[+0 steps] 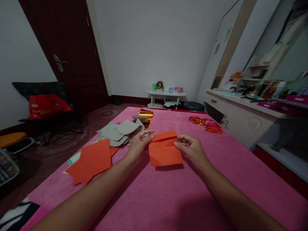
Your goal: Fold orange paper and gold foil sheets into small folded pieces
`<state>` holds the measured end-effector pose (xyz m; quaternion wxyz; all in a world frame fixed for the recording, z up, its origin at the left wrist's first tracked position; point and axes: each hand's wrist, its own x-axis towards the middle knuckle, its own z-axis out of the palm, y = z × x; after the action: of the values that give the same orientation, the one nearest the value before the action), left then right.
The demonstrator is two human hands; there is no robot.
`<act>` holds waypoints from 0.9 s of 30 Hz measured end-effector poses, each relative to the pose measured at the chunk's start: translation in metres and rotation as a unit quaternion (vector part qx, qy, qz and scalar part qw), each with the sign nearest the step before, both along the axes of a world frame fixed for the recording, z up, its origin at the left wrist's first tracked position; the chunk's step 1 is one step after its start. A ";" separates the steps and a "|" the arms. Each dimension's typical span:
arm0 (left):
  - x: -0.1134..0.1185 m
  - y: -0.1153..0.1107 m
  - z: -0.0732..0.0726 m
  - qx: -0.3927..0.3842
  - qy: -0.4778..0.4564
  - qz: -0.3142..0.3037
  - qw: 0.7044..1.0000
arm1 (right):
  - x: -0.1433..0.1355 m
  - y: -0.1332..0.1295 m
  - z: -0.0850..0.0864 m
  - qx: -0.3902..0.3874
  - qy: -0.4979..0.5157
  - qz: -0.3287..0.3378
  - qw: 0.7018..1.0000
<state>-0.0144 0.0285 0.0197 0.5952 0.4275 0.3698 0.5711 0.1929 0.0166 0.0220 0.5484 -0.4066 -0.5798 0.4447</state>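
Several grey paper sheets point(120, 131) just beyond left hand point(138, 144).

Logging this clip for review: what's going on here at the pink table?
A person holds a folded orange paper between both hands: the left hand pinches its upper left edge, the right hand its right edge, above the pink table cover. To the left lie flat orange sheets, behind them a pile of grey papers and gold foil. Small red pieces sit further right.
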 end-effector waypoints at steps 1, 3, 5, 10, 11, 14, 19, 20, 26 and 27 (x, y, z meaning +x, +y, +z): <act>0.000 0.000 0.000 -0.009 -0.008 -0.003 1.000 | 0.000 0.001 -0.001 -0.001 0.012 -0.002 1.000; 0.001 0.000 -0.001 -0.024 -0.019 -0.009 0.999 | 0.001 0.002 -0.002 -0.004 0.031 -0.002 1.000; 0.002 -0.001 0.000 -0.029 -0.025 -0.020 0.999 | 0.001 0.002 -0.002 -0.005 0.039 -0.003 0.999; 0.003 -0.006 0.007 -0.004 0.007 -0.078 0.997 | 0.000 0.000 -0.001 -0.020 0.058 -0.015 0.998; 0.003 -0.007 0.009 0.012 0.022 -0.080 0.996 | -0.001 0.000 0.000 -0.024 0.063 -0.018 0.998; 0.003 -0.006 0.010 0.050 0.044 -0.053 0.996 | -0.001 0.000 -0.001 -0.028 0.070 -0.017 0.997; 0.002 -0.001 0.005 0.035 0.032 -0.004 0.999 | 0.000 0.000 -0.002 -0.018 0.050 -0.006 0.999; 0.001 -0.001 0.004 0.035 0.027 -0.005 0.999 | 0.000 0.000 -0.002 -0.016 0.042 -0.003 0.999; 0.001 0.001 -0.001 0.027 0.010 -0.022 0.999 | -0.002 -0.001 -0.001 0.005 0.005 -0.025 1.000; 0.001 0.001 0.000 0.025 0.014 -0.021 0.999 | -0.003 -0.001 -0.001 0.008 0.002 -0.033 0.999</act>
<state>-0.0134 0.0295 0.0197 0.5910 0.4578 0.3551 0.5613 0.1899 0.0156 0.0209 0.5669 -0.4201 -0.5685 0.4231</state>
